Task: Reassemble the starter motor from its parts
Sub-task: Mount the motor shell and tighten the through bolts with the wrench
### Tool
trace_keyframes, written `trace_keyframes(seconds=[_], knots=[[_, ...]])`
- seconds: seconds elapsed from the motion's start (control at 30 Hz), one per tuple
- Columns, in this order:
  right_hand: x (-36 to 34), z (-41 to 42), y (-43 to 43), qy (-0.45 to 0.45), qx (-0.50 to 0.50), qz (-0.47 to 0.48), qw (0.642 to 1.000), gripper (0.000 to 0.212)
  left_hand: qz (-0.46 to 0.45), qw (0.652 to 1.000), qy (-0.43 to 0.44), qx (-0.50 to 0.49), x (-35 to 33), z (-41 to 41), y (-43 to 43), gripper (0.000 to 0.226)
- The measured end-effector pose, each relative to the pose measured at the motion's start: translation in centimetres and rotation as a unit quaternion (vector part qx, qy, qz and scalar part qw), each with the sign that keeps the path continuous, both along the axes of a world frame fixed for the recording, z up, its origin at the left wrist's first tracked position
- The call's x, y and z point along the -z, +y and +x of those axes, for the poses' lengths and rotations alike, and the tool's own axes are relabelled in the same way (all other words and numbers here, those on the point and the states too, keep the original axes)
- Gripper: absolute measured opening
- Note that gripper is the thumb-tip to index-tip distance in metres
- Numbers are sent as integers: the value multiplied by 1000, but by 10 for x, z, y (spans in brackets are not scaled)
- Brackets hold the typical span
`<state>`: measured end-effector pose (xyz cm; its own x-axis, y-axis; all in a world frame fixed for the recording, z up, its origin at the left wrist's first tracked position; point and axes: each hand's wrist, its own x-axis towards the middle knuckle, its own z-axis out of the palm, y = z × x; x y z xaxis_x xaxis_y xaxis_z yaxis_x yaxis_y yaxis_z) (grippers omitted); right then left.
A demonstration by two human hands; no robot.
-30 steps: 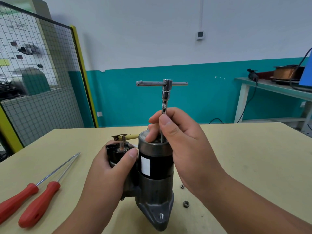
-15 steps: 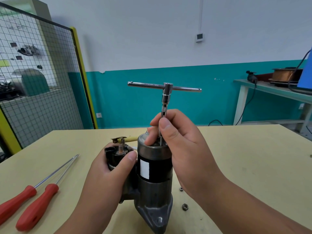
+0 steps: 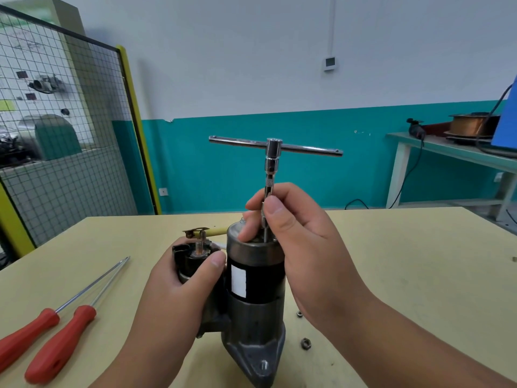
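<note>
The starter motor [image 3: 253, 278] stands upright on the table, a black cylinder with a white label over a grey cast nose. My left hand [image 3: 181, 287] grips the black solenoid [image 3: 190, 254] on its left side, thumb pressed toward the motor body. A chrome T-handle wrench [image 3: 272, 148] stands vertically on the motor's top end cap. My right hand [image 3: 296, 236] pinches its thin shaft between thumb and fingers just above the cap. The wrench tip is hidden behind my fingers.
Two red-handled screwdrivers [image 3: 56, 340] lie at the table's front left. Loose nuts [image 3: 305, 343] sit on the table [image 3: 405, 275] right of the motor's base. A wire-mesh guard stands at the left, and a green bench with a copper wire spool [image 3: 472, 124] at the far right.
The wrench's crossbar has turned, so it looks longer and sits slightly tilted. Both hands keep their grips and the motor has stayed put.
</note>
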<state>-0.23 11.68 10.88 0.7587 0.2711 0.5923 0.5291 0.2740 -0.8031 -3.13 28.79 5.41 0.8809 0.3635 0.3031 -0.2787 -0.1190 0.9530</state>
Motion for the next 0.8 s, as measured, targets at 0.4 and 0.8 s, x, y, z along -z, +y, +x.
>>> trace_keyframes(seconds=[0.4,0.8], knots=[[-1,0,-1,2,-14,7,1000,28,3,1000,7,-2,-4,-4,-2,41],[-3,-2,0,-10,2,-6,1000,21,4,1000,12,0,-5,-4,-2,36]])
